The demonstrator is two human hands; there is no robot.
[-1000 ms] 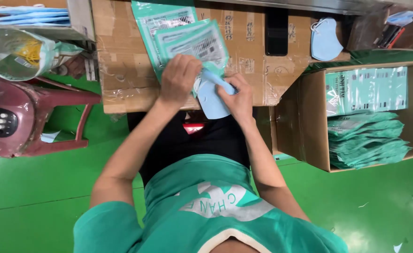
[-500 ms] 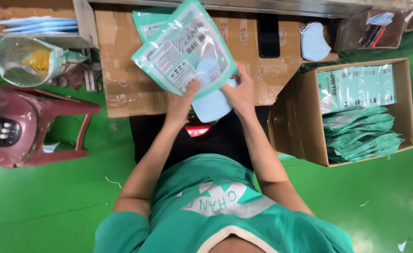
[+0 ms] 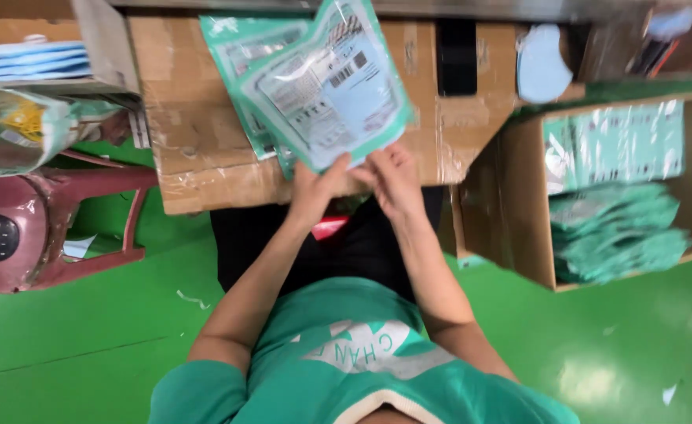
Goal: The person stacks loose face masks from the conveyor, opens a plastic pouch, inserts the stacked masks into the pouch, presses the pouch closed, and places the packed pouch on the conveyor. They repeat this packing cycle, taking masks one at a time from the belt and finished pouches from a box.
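left hand | right hand | both pinch pouch bottom edge (above cardboard table)

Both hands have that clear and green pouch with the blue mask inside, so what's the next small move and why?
Probably press the pouch's open lower edge shut. The left hand and right hand both pinch the bottom of the mask pouch, with the blue mask fully inside. After that it likely joins the filled pouches in the cardboard box on the right.

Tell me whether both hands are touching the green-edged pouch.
Touching. The head view shows the left hand and right hand pinching the bottom edge of the green-edged pouch.
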